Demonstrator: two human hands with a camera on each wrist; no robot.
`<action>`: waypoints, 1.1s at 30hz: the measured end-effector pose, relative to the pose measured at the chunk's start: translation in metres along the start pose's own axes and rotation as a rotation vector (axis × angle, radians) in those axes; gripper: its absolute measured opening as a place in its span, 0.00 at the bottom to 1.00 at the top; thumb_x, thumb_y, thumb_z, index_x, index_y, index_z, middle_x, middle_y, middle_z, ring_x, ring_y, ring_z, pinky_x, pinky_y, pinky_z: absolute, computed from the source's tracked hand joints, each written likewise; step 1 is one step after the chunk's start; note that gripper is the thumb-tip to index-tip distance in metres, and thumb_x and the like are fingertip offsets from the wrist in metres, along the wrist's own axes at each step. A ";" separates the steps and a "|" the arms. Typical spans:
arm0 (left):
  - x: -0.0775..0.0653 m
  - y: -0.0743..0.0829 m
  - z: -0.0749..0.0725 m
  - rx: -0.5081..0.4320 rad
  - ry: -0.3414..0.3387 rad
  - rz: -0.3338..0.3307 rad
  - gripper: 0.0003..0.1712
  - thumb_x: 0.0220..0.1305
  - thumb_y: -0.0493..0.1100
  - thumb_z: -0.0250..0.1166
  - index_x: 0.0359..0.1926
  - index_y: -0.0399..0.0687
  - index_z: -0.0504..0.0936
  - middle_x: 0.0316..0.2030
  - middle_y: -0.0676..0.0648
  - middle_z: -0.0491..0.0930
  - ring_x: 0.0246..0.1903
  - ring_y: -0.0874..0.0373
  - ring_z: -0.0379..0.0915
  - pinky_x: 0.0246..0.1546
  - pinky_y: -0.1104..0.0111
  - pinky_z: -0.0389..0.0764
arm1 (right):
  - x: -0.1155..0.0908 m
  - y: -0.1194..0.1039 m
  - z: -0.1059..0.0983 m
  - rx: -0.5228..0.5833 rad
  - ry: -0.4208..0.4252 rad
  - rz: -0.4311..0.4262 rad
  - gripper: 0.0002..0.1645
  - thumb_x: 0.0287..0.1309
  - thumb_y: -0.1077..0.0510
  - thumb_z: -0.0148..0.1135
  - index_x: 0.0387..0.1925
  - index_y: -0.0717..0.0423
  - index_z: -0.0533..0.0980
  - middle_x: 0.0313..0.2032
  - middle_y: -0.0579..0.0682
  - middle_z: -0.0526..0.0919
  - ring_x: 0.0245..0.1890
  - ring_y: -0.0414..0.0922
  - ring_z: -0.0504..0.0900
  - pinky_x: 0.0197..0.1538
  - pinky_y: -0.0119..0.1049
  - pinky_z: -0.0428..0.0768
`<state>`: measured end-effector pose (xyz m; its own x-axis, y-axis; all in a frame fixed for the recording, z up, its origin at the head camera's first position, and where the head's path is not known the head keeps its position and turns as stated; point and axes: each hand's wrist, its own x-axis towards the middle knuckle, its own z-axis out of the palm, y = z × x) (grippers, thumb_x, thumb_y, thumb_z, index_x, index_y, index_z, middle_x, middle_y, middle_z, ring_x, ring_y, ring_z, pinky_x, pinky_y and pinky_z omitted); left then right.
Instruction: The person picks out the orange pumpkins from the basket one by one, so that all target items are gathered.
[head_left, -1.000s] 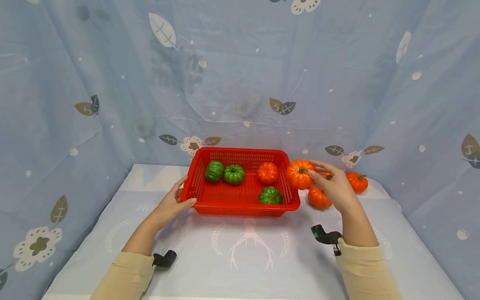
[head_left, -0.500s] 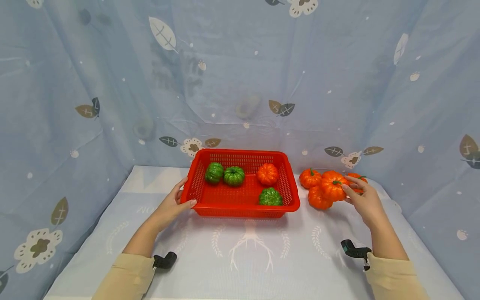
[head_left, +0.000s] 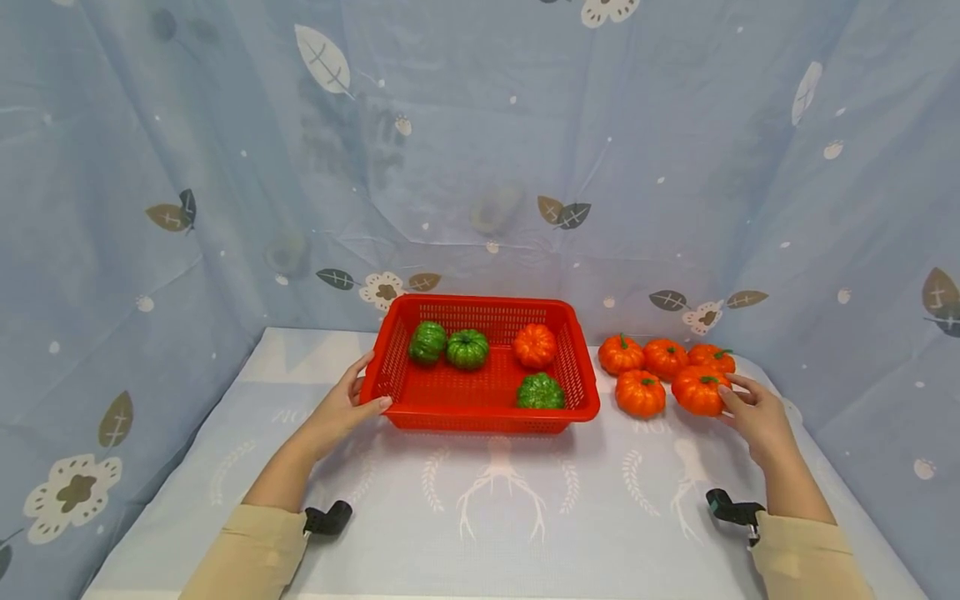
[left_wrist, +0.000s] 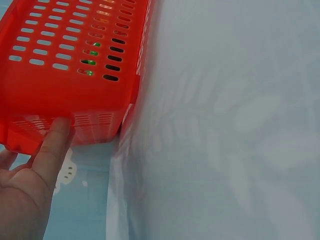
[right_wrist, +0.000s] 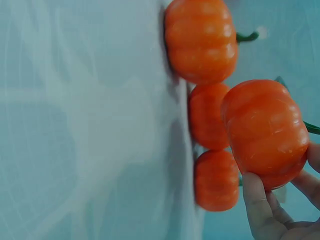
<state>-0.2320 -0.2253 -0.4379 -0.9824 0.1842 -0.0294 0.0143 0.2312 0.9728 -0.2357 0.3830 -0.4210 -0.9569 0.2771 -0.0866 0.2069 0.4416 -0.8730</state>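
My left hand [head_left: 337, 414] grips the left end of a red plastic basket [head_left: 465, 419]; in the left wrist view its thumb presses near a corner of the perforated wall [left_wrist: 55, 85]. Two green pumpkins [head_left: 467, 349] sit at the back left inside, an orange pumpkin [head_left: 535, 346] at the back right and a green pumpkin [head_left: 540, 392] at the front right. Right of the basket, my right hand [head_left: 761, 421] pinches another orange pumpkin [head_left: 697, 391] by its right side. The right wrist view shows this pumpkin [right_wrist: 265, 130] between thumb and fingers, its green stem facing away.
Several other orange pumpkins [head_left: 641, 393] rest on the table close to the held one, most of them in a row [head_left: 665, 359] behind it. A pale cloth [head_left: 498, 517] covers the table. Blue patterned curtains [head_left: 450, 167] enclose the back and sides.
My right hand has carried the orange pumpkin from the basket's right rim rightward and down to the front of the orange group. The left hand stays on the basket.
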 end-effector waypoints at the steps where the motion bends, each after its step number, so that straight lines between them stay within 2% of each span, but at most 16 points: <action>1: 0.000 0.000 0.000 -0.005 -0.002 0.002 0.54 0.67 0.40 0.66 0.81 0.57 0.39 0.73 0.33 0.56 0.69 0.36 0.61 0.62 0.52 0.72 | 0.001 0.002 -0.001 0.001 0.000 0.009 0.38 0.76 0.48 0.46 0.76 0.67 0.52 0.65 0.74 0.63 0.46 0.46 0.79 0.48 0.38 0.84; 3: 0.001 0.000 -0.001 -0.015 -0.005 0.004 0.54 0.67 0.39 0.66 0.81 0.57 0.39 0.73 0.33 0.56 0.69 0.36 0.60 0.62 0.52 0.72 | 0.004 0.005 -0.002 -0.008 -0.005 0.020 0.37 0.76 0.49 0.46 0.75 0.67 0.53 0.64 0.75 0.64 0.39 0.36 0.78 0.46 0.36 0.85; 5: 0.002 0.000 -0.001 -0.025 -0.004 0.003 0.54 0.66 0.39 0.66 0.81 0.57 0.39 0.73 0.33 0.56 0.69 0.36 0.60 0.62 0.53 0.72 | 0.007 0.008 -0.002 -0.015 -0.020 0.032 0.37 0.76 0.49 0.46 0.75 0.68 0.53 0.63 0.75 0.64 0.35 0.31 0.75 0.45 0.34 0.85; 8: 0.002 0.000 -0.001 -0.027 -0.006 0.005 0.54 0.66 0.39 0.66 0.81 0.56 0.39 0.73 0.33 0.56 0.69 0.36 0.60 0.62 0.53 0.72 | 0.011 0.014 -0.001 -0.015 -0.051 0.052 0.36 0.77 0.51 0.45 0.74 0.70 0.53 0.59 0.74 0.67 0.32 0.33 0.76 0.42 0.33 0.86; 11: 0.003 -0.001 -0.001 -0.019 -0.006 0.012 0.54 0.66 0.39 0.66 0.81 0.56 0.39 0.73 0.33 0.56 0.70 0.36 0.59 0.62 0.53 0.72 | 0.014 0.019 0.001 0.013 -0.083 0.071 0.35 0.77 0.53 0.44 0.74 0.72 0.51 0.49 0.67 0.71 0.30 0.36 0.77 0.39 0.32 0.86; 14: 0.004 -0.001 -0.001 -0.013 -0.003 0.022 0.54 0.66 0.39 0.67 0.81 0.56 0.40 0.73 0.33 0.55 0.70 0.36 0.59 0.63 0.52 0.71 | 0.017 0.023 0.003 0.034 -0.107 0.075 0.35 0.77 0.54 0.43 0.73 0.74 0.50 0.46 0.63 0.71 0.29 0.36 0.77 0.38 0.32 0.86; 21: 0.004 -0.002 -0.001 -0.012 0.000 0.030 0.54 0.66 0.38 0.67 0.81 0.55 0.41 0.73 0.33 0.56 0.69 0.36 0.60 0.62 0.52 0.72 | 0.019 0.024 0.004 0.050 -0.130 0.098 0.35 0.78 0.54 0.40 0.73 0.74 0.48 0.58 0.73 0.64 0.31 0.34 0.77 0.42 0.33 0.86; 33: 0.002 -0.004 -0.001 -0.045 -0.011 0.036 0.55 0.66 0.39 0.67 0.81 0.55 0.40 0.73 0.32 0.56 0.69 0.35 0.60 0.62 0.53 0.72 | 0.018 0.025 0.002 0.074 -0.151 0.108 0.37 0.78 0.51 0.39 0.75 0.72 0.46 0.65 0.76 0.59 0.33 0.32 0.78 0.44 0.32 0.85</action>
<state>-0.2348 -0.2269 -0.4418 -0.9793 0.2022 0.0040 0.0415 0.1814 0.9825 -0.2481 0.3969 -0.4452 -0.9507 0.1857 -0.2483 0.3002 0.3511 -0.8869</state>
